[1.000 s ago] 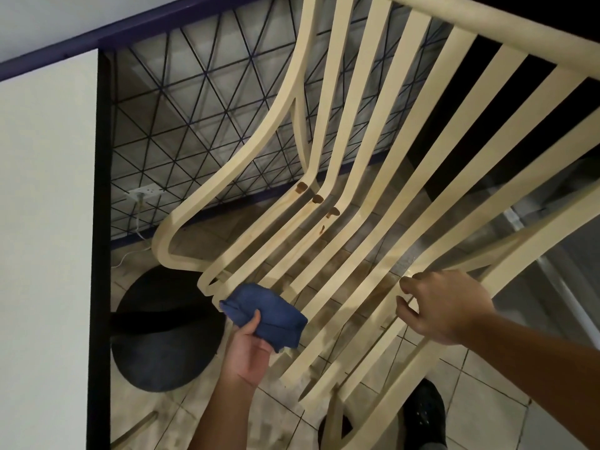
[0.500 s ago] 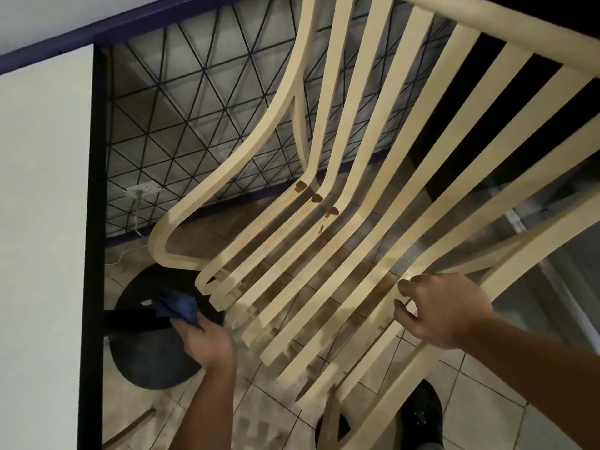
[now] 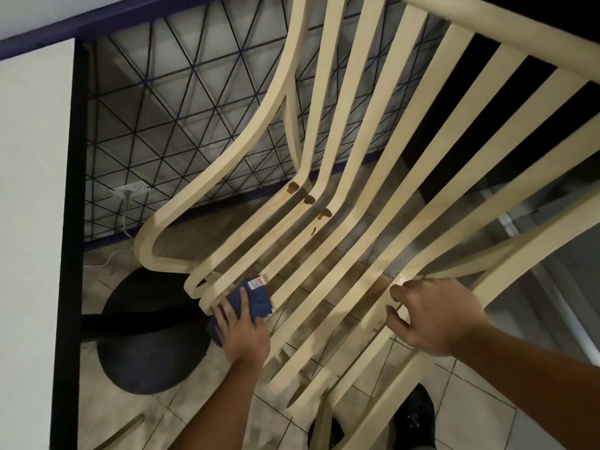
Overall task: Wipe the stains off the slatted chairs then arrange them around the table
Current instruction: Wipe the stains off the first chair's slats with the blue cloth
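At the front edge of the slatted chair (image 3: 263, 125), your left hand (image 3: 243, 329) is pressing a blue cloth (image 3: 255, 297) against the ends of the leftmost slats, with its fingers lying nearly straight over the cloth rather than curling. Your right hand (image 3: 435, 316) is gripping a slat on the chair's right side, fingers hooking round it. The chair is standing over the tiled floor (image 3: 480, 417), just beside the white bench (image 3: 32, 222) on your left, whose round black base (image 3: 149, 345) is sitting below the cloth. Brown stains (image 3: 309, 199) are showing at the bend where seat meets back, well apart from the cloth. A black shoe (image 3: 415, 417) is peeking out beneath the slats.
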The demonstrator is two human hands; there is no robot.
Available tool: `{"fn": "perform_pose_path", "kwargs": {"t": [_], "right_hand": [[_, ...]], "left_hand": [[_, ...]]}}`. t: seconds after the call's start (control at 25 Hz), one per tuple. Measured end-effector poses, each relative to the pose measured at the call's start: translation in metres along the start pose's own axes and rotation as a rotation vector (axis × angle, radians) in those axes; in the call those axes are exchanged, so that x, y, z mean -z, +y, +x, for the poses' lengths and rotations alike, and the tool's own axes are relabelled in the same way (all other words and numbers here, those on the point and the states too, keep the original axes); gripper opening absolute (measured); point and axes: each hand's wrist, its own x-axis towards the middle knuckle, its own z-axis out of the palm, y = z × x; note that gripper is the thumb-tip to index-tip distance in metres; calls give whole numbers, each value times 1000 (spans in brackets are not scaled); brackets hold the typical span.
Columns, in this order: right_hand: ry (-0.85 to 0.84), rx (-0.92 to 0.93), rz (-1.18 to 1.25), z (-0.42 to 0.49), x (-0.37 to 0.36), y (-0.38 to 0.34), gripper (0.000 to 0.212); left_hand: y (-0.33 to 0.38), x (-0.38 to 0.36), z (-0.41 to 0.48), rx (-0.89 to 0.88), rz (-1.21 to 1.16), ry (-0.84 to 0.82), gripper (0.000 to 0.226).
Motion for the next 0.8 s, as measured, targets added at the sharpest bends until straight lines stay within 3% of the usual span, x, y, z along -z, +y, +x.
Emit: {"fn": "perform_pose_path", "kwargs": {"t": [0.16,0.32,0.6,0.8], "right_hand": [[-19,-4,21,1,1,0,65],[-30,-5,46,0,3,0,65],[-74,-6,49,1,6,0,60],[-103,5,76,1,14,-1,61]], "left_hand": [[36,-2,10,116,-45,62,74],[51,4,12,138,44,28,94],[-37,21,8,-376,247,-14,83],[-17,30,42,-593,345,-54,77]]}}
